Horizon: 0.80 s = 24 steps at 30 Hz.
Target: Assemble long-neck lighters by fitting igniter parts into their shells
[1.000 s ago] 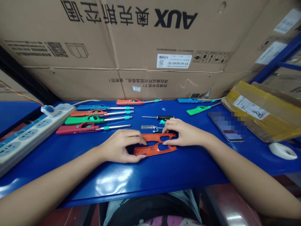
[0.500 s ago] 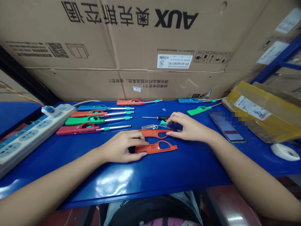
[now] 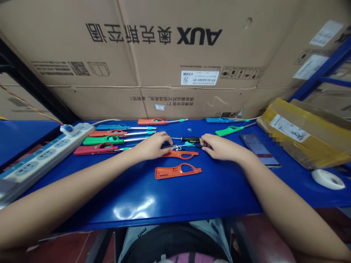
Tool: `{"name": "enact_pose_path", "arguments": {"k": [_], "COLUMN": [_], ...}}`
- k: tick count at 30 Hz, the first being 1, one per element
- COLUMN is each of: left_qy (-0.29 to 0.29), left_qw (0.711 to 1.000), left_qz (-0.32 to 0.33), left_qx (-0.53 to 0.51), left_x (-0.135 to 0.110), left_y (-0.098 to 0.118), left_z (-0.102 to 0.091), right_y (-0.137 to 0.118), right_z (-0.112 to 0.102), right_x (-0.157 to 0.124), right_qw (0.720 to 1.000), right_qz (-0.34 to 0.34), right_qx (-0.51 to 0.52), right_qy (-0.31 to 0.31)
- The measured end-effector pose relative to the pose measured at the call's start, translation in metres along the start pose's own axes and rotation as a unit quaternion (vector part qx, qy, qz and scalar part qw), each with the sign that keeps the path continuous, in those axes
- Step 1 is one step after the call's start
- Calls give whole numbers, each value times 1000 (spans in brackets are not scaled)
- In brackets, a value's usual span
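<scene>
My left hand [image 3: 157, 146] is closed, thumb and fingers pinching the small clear fuel tank [image 3: 173, 147] of a lighter's inner parts. Fingers of my right hand [image 3: 218, 147] close on the dark end [image 3: 199, 146] of the same inner parts. Between the hands lie a green trigger piece [image 3: 189, 144] and a thin wire. A black and yellow screwdriver [image 3: 191, 139] lies just beyond. One orange casing half [image 3: 181, 155] sits under the inner parts, partly hidden by my left hand. Nearer me rests the other orange casing half [image 3: 175, 172], inner side up.
Several lighters, such as a red one [image 3: 94, 149] and a green one [image 3: 102, 140], lie on the left. At right are a green lighter [image 3: 229, 130], a phone [image 3: 257, 149], a taped yellow package [image 3: 290, 128] and a white mouse [image 3: 327, 179]. A power strip [image 3: 51, 149] borders the left.
My left hand has let go of the orange casing halves and moved forward to the clear tank. My right hand has moved off the far casing half onto the dark end. The view has shifted slightly.
</scene>
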<state>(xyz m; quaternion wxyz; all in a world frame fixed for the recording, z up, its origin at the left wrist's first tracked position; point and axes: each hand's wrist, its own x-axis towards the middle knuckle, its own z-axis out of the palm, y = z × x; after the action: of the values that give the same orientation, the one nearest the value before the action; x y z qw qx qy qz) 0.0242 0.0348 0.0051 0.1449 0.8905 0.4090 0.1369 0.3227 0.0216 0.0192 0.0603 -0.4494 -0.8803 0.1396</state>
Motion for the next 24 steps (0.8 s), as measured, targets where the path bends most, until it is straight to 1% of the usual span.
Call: {"name": "enact_pose_path", "arguments": {"k": [3,6,8,11,13,15,16,18,20,21,22,24], "left_qy": [-23,-22,-8,5,0,-21,-32,-36,-37,-25,-7,32], "left_qw": [1000,999,999,997,995,993,992,990,991,993,995,996], "left_qz": [-3,-4,-1,11,23,36,41,39,41,46,51,60], "left_qx": [-15,-38,-53,-76,-96,-107,-116,-130,-122,-108,-91,-53], "left_x": [17,25,22,8,-6,-19,-26,-36,-43,-46,-49,-54], "left_y": [-9,-13,-9,3,14,22,25,29,31,32,32,35], "left_z": [-1,-7,-14,-28,-32,-31,-28,-19,-10,-7,-5,-6], "right_y": [1,2,1,-5,-10,-15,-17,-19,-18,-17,-17,-16], "right_z": [0,-4,-9,-22,-29,-33,-33,-30,-24,-20,-16,-8], "right_x": [3,3,1,-7,-13,-18,-20,-20,-18,-16,-13,-7], "right_qw": [1000,999,999,995,992,989,986,982,980,981,983,989], "right_qz": [-5,-11,-20,-49,-65,-68,-69,-70,-84,-95,-106,-110], "right_qx": [4,17,34,79,104,125,132,125,106,101,99,95], "right_qy": [16,25,33,39,14,-43,-73,-125,-143,-136,-114,-32]}}
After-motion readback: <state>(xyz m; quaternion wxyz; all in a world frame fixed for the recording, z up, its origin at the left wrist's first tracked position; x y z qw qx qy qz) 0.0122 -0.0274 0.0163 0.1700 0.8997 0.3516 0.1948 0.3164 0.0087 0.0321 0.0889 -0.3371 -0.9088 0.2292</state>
